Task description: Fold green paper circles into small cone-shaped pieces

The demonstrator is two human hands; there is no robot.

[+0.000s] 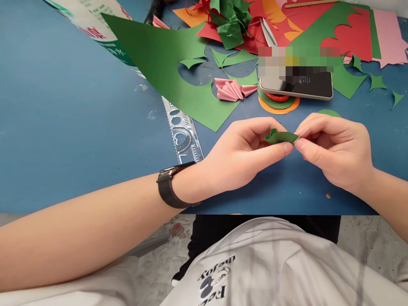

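A small piece of green paper (282, 137) with curled ends is pinched between the thumb and fingers of my left hand (248, 148). My right hand (334, 148) meets it at the piece's right tip, thumb and fingertips closed on that edge. A thin pale line, perhaps a needle or the paper's edge, slants up from the right fingertips; I cannot tell which. Just beyond my hands, pink paper cones (230, 90) lie grouped together. Further right, a phone (307, 85) rests on round green and orange paper pieces (282, 108).
A large cut green sheet (165, 63) overlaps a clear stencil ruler (183, 134) on the blue table (79, 127). Scissors (269, 34) stick out behind the phone among red, orange and green scraps. Pink sheets (390, 36) lie far right. A printed white-green package (98, 27) is at the back left.
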